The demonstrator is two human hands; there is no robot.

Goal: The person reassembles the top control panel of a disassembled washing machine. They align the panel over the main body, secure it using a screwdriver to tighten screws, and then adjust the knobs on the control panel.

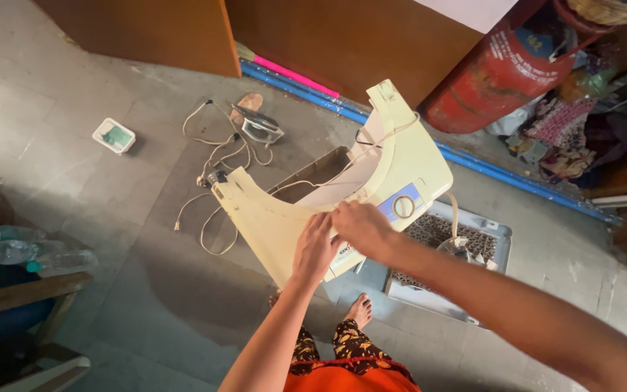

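I hold up a cream plastic appliance top panel (pixel 277 218), U-shaped, with a round dial (pixel 403 207) on a blue patch. My left hand (pixel 315 250) grips its near edge from below. My right hand (pixel 361 226) closes on the same edge just to the right, the two hands touching. White wires (pixel 371 149) run across the panel's inner side. Under it on the floor lies a grey base with a perforated grille (pixel 440 236). My bare foot (pixel 361 311) stands beside that base.
A red gas cylinder (pixel 506 69) leans at the back right beside a heap of cloth (pixel 560 134). A tangled white cord (pixel 215 163), a clothes iron (pixel 259 125) and a small white box (pixel 114 136) lie on the floor. Plastic bottles (pixel 16 250) rest at left. Brown cabinets stand behind.
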